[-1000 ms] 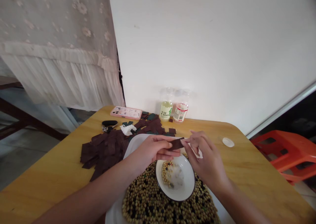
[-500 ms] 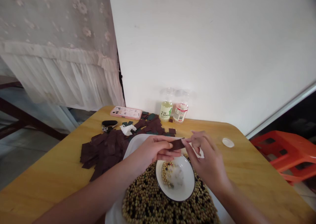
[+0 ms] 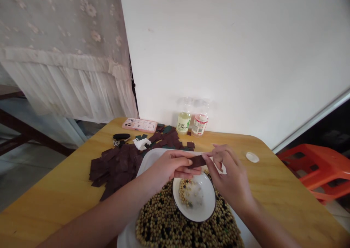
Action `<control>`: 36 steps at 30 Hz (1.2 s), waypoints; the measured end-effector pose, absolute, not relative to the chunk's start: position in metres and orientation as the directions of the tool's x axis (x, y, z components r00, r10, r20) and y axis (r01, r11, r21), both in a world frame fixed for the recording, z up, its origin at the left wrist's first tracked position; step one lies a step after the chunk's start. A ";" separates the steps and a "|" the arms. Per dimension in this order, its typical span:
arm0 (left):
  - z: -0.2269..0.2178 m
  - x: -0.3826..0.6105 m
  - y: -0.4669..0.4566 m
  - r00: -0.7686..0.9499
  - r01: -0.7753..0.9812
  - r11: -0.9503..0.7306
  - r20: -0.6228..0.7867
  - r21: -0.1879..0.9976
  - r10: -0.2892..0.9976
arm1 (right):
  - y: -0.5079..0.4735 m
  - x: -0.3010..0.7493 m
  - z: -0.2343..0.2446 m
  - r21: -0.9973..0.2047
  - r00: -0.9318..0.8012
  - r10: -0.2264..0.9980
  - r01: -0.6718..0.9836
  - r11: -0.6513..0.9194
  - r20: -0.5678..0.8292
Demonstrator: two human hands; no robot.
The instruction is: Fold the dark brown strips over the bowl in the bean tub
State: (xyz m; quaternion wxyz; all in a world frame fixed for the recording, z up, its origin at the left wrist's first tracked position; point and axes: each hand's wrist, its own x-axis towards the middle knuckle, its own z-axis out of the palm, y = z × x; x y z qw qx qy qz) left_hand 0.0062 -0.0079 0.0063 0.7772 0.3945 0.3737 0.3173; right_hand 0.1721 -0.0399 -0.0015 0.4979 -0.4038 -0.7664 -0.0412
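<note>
My left hand point(image 3: 183, 165) holds a small dark brown strip point(image 3: 197, 162), its thumb on top and fingers beneath. At the strip's right end, the thumb and index finger of my right hand point(image 3: 228, 169) pinch together on it; whether a bead is also between them is too small to tell. Just below both hands is a white bowl point(image 3: 201, 211) with a dark rim, holding some pale beads point(image 3: 182, 194). The bowl rests on a thick layer of beige and black beads point(image 3: 175, 228) in a white tray point(image 3: 128, 233).
Left of the tray lies a heap of dark brown pieces point(image 3: 117, 167), with crumpled white tissue point(image 3: 142, 143), a black key fob point(image 3: 121, 136) and a pink-cased phone point(image 3: 140, 125) behind. Two bottles point(image 3: 183, 123) stand by the wall. A clear lid point(image 3: 252, 157) and orange stool point(image 3: 319, 167) are right.
Almost nothing differs. My hands keep the same grip on the dark brown strip, which sits slightly lower and farther right at its tip.
</note>
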 end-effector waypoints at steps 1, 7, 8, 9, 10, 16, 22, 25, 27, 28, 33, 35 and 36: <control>0.007 0.006 -0.008 0.502 -0.209 0.485 -0.333 0.849 0.798 | -0.040 0.172 -0.002 -0.341 -0.183 0.581 0.657 0.672 0.793; 0.010 0.007 -0.008 0.497 -0.190 0.514 -0.370 0.836 0.785 | -0.039 0.171 -0.001 -0.336 -0.187 0.581 0.662 0.670 0.792; 0.010 0.007 -0.008 0.489 -0.195 0.513 -0.370 0.836 0.790 | -0.039 0.171 -0.001 -0.330 -0.186 0.576 0.665 0.670 0.796; 0.010 0.007 -0.008 0.470 -0.210 0.504 -0.365 0.838 0.803 | -0.039 0.171 0.000 -0.322 -0.188 0.571 0.667 0.672 0.799; 0.010 0.007 -0.008 0.447 -0.227 0.494 -0.361 0.839 0.819 | -0.039 0.171 0.000 -0.316 -0.191 0.566 0.668 0.674 0.802; 0.008 0.006 -0.008 0.518 -0.194 0.498 -0.343 0.845 0.784 | -0.039 0.172 0.000 -0.315 -0.184 0.559 0.667 0.675 0.809; 0.009 0.007 -0.009 0.509 -0.185 0.502 -0.354 0.845 0.784 | -0.040 0.172 -0.001 -0.319 -0.198 0.567 0.660 0.681 0.800; 0.009 0.006 -0.009 0.545 -0.181 0.493 -0.330 0.851 0.771 | -0.039 0.172 -0.002 -0.329 -0.188 0.576 0.663 0.672 0.796; 0.009 0.006 -0.009 0.510 -0.194 0.491 -0.340 0.850 0.790 | -0.039 0.173 -0.002 -0.322 -0.195 0.570 0.661 0.678 0.798; 0.008 0.006 -0.009 0.490 -0.200 0.493 -0.349 0.847 0.799 | -0.039 0.173 -0.002 -0.318 -0.199 0.568 0.661 0.679 0.799; 0.008 0.006 -0.008 0.528 -0.176 0.497 -0.344 0.850 0.777 | -0.039 0.173 -0.001 -0.316 -0.181 0.567 0.678 0.664 0.803; 0.008 0.006 -0.008 0.493 -0.204 0.490 -0.344 0.847 0.799 | -0.039 0.173 -0.001 -0.315 -0.185 0.566 0.675 0.667 0.803; 0.008 0.006 -0.008 0.466 -0.223 0.488 -0.348 0.844 0.814 | -0.039 0.172 -0.001 -0.315 -0.191 0.569 0.673 0.669 0.800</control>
